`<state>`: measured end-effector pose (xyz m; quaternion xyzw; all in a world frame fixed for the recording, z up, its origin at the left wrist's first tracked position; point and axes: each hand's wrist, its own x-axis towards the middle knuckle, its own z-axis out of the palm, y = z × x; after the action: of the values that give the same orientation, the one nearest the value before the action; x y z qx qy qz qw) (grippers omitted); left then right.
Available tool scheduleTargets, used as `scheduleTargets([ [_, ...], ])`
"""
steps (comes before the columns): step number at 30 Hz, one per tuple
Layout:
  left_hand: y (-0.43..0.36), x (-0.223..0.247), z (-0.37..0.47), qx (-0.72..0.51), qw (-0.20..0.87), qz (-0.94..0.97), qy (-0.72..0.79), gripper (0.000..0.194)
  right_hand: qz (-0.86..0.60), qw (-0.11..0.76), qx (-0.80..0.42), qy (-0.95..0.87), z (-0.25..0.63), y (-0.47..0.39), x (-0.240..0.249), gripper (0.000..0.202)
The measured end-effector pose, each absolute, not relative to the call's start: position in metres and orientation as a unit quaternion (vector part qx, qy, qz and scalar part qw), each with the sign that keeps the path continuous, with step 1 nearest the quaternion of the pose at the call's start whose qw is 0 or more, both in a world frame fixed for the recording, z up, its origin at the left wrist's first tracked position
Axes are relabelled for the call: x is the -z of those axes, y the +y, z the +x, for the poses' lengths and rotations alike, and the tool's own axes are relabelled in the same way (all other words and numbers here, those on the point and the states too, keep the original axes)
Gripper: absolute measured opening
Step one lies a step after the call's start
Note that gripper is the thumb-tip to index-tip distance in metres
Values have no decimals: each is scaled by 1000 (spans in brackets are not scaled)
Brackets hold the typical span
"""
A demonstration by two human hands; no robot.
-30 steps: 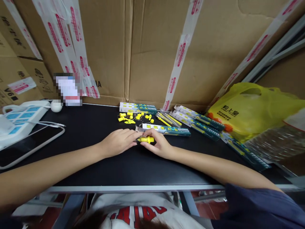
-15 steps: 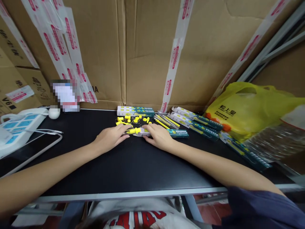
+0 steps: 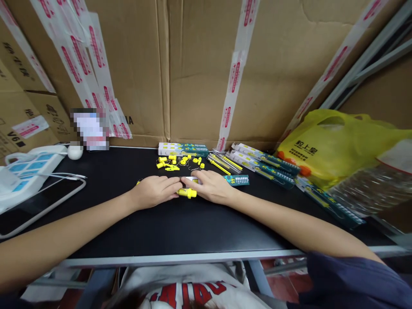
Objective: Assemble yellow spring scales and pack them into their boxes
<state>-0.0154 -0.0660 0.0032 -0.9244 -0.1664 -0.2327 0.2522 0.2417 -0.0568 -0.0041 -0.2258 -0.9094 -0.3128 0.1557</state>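
Observation:
My left hand (image 3: 157,191) is closed around a spring scale (image 3: 188,193), whose yellow end sticks out to the right. Its other end is mostly hidden by the fingers; a bit of yellow shows past the wrist side. My right hand (image 3: 212,186) grips a narrow green-and-white box (image 3: 240,180) lying crosswise under the palm. The box's white left end meets my left fingertips, just above the yellow end. Beyond both hands lie loose yellow plastic parts (image 3: 172,168), small wire hooks (image 3: 195,168) and several thin metal springs with yellow rods (image 3: 222,164).
Similar boxes lie at the back (image 3: 183,149) and to the right (image 3: 268,169). A yellow plastic bag (image 3: 325,146) stands at far right. A power strip (image 3: 28,171) and a phone (image 3: 38,206) are at left. Tall cardboard (image 3: 199,86) walls off the table's back.
My left hand has brought the spring scale nearer to me, its yellow end now below the box. The right hand and box have shifted slightly left, and the hands are closer together.

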Motion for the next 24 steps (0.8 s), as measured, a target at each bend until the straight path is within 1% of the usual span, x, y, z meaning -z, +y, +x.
scheduleTargets([
  [3,-67,-4,-15,245,248,-927,-140,25,-238,173,323,-899,242,-55,5,39],
  [6,-71,-2,-14,252,288,-920,-84,24,-258,196,298,-898,241,-53,7,38],
  [8,-74,0,-13,241,309,-918,-67,25,-261,206,280,-901,241,-53,8,45],
  [11,-75,1,-11,208,307,-926,-78,30,-255,228,269,-900,241,-54,7,55],
  [14,-75,0,-11,179,291,-936,-86,32,-256,245,258,-899,240,-56,7,61],
  [18,-73,-1,-11,184,251,-944,-110,33,-273,250,249,-895,239,-56,8,49],
  [19,-72,-1,-12,187,235,-945,-129,33,-273,252,245,-895,239,-56,9,49],
  [22,-70,-2,-14,178,187,-949,-181,33,-274,258,226,-898,239,-54,10,60],
  [24,-70,-3,-16,167,166,-955,-181,35,-281,257,218,-899,240,-54,10,67],
])
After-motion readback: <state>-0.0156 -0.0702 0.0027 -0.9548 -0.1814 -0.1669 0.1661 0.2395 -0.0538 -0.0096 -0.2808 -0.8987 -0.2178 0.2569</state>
